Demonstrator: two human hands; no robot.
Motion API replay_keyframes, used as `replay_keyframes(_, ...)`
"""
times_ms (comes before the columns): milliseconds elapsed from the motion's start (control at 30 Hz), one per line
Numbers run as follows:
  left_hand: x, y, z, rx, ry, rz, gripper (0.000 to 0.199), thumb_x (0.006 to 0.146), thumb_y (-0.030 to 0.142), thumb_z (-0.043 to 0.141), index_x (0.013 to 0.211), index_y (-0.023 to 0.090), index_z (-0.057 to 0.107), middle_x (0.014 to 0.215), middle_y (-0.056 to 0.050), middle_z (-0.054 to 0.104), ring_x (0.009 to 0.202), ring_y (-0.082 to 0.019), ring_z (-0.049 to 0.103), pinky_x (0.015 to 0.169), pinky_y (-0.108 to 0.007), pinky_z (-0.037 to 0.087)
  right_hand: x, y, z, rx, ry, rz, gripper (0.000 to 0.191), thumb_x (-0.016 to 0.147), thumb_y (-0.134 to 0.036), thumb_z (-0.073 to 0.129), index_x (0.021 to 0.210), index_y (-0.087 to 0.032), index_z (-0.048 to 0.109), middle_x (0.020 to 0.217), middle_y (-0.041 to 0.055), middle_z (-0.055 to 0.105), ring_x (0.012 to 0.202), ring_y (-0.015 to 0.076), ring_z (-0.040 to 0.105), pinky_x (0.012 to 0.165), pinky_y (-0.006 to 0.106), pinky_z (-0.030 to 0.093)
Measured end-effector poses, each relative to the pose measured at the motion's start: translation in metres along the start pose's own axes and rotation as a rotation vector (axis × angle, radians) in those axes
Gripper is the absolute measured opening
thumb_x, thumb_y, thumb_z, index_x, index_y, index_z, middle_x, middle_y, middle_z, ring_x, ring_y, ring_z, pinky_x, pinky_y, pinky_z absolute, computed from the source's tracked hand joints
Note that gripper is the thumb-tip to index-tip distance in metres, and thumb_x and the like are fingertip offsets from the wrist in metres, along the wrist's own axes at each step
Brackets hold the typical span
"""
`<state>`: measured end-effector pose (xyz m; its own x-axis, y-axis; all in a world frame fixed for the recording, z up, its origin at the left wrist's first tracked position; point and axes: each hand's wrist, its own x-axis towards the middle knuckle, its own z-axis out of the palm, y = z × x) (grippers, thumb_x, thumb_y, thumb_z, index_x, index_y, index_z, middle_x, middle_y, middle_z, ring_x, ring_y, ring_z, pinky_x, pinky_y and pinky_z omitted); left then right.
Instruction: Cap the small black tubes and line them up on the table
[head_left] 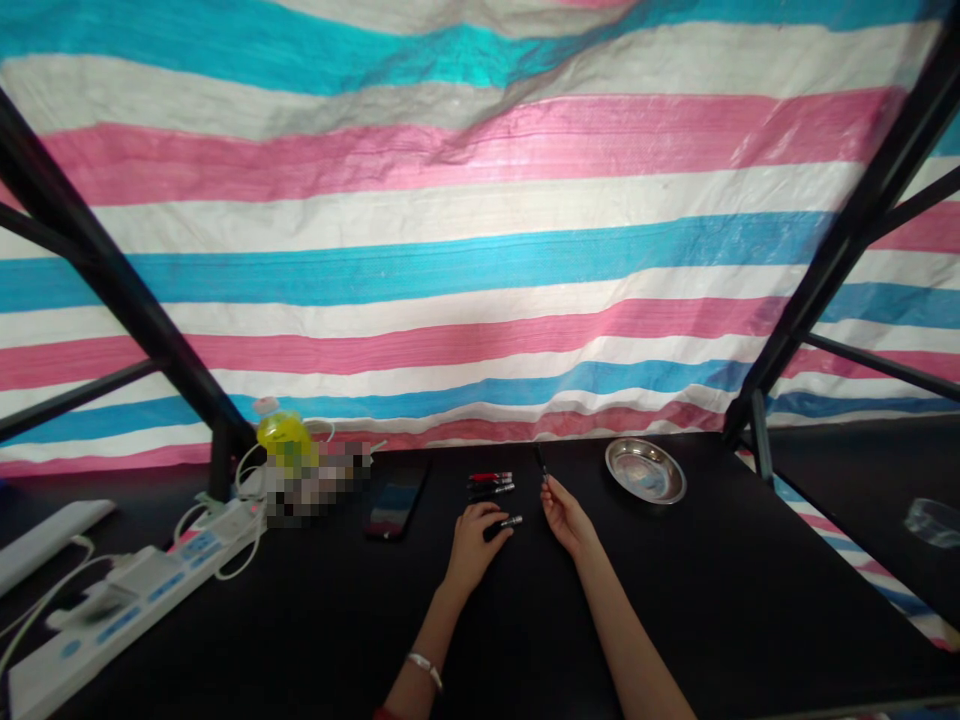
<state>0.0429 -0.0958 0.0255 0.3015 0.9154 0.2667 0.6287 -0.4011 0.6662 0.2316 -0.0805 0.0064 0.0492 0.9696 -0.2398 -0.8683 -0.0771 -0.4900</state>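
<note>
My left hand point(472, 550) rests low over the black table, its thumb and fingers closed around a short dark pen-like piece with a silvery end point(512, 521). To its right, my right hand point(564, 512) pinches a slim dark pen point(543, 464), which points away from me. Just beyond my left hand lie a red pen-like piece point(487, 478) and dark pen-like pieces point(491, 490), side by side with silvery ends toward the right. My fingers hide part of what each hand holds.
A shiny metal dish point(645, 470) stands right of my right hand. On the left are a phone point(395, 502), a yellow bottle point(285, 440) and a white power strip point(142, 600) with cables. Black frame bars point(825, 290) and a striped sheet point(480, 270) close off the back.
</note>
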Motion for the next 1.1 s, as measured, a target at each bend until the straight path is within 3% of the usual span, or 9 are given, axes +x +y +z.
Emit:
replay_keyframes(300, -0.004, 0.000, -0.003, -0.057, -0.034, 0.017, 0.023, 0.067, 0.031, 0.070, 0.090, 0.028, 0.072, 0.106, -0.005, 0.064, 0.103, -0.026, 0.056, 0.093, -0.048, 0.041, -0.001, 0.007, 0.000, -0.082, -0.005, -0.016, 0.020, 0.061, -0.010, 0.078, 0.078, -0.013, 0.068, 0.067, 0.0007, 0.069, 0.055, 0.0077, 0.062, 0.050, 0.013, 0.053)
replay_keyframes(433, -0.006, 0.000, -0.002, -0.149, 0.062, 0.025, 0.032, 0.062, 0.032, 0.075, 0.093, 0.024, 0.071, 0.103, -0.006, 0.065, 0.100, -0.024, 0.058, 0.091, -0.043, 0.045, -0.002, 0.011, 0.002, -0.131, -0.010, -0.014, 0.022, 0.059, -0.012, 0.079, 0.078, -0.013, 0.069, 0.065, 0.0009, 0.069, 0.051, 0.0077, 0.061, 0.049, 0.015, 0.053)
replay_keyframes(567, -0.006, -0.001, -0.005, -0.230, 0.181, -0.022, 0.030, 0.068, 0.038, 0.070, 0.093, 0.020, 0.069, 0.097, -0.006, 0.066, 0.093, -0.022, 0.062, 0.082, -0.038, 0.051, -0.004, 0.012, 0.004, -0.165, -0.006, -0.010, 0.024, 0.058, -0.014, 0.080, 0.079, -0.011, 0.070, 0.065, 0.0025, 0.069, 0.052, 0.0065, 0.061, 0.050, 0.013, 0.051)
replay_keyframes(667, -0.006, -0.001, -0.007, -0.237, 0.205, -0.060, 0.034, 0.071, 0.041, 0.066, 0.098, 0.019, 0.067, 0.096, -0.007, 0.067, 0.088, -0.022, 0.063, 0.076, -0.037, 0.052, -0.004, 0.013, 0.006, -0.163, -0.013, 0.000, 0.023, 0.058, -0.014, 0.081, 0.079, -0.011, 0.070, 0.064, 0.0028, 0.069, 0.051, 0.0066, 0.060, 0.050, 0.013, 0.051)
replay_keyframes(767, -0.007, 0.002, -0.008, -0.217, 0.185, -0.059, 0.037, 0.070, 0.040, 0.067, 0.100, 0.019, 0.066, 0.097, -0.007, 0.066, 0.090, -0.022, 0.062, 0.082, -0.039, 0.050, -0.004, 0.016, 0.006, -0.146, -0.018, 0.007, 0.022, 0.058, -0.015, 0.081, 0.077, -0.010, 0.070, 0.063, 0.0024, 0.069, 0.051, 0.0067, 0.060, 0.050, 0.013, 0.051)
replay_keyframes(967, -0.017, 0.002, -0.013, -0.136, 0.020, -0.006, 0.049, 0.054, 0.040, 0.079, 0.099, 0.025, 0.067, 0.109, -0.007, 0.062, 0.104, -0.028, 0.056, 0.094, -0.049, 0.043, -0.002, 0.016, 0.003, -0.132, -0.008, -0.010, 0.020, 0.059, -0.018, 0.081, 0.075, -0.012, 0.070, 0.064, 0.0015, 0.068, 0.053, 0.0072, 0.061, 0.049, 0.013, 0.051)
replay_keyframes(1100, -0.031, -0.007, -0.018, -0.108, 0.063, -0.022, 0.050, 0.054, 0.034, 0.079, 0.102, 0.026, 0.066, 0.118, -0.007, 0.057, 0.111, -0.029, 0.052, 0.096, -0.049, 0.042, -0.001, 0.014, 0.003, -0.113, -0.021, -0.005, 0.019, 0.061, -0.018, 0.080, 0.076, -0.012, 0.070, 0.064, 0.0018, 0.068, 0.054, 0.0070, 0.061, 0.050, 0.012, 0.051)
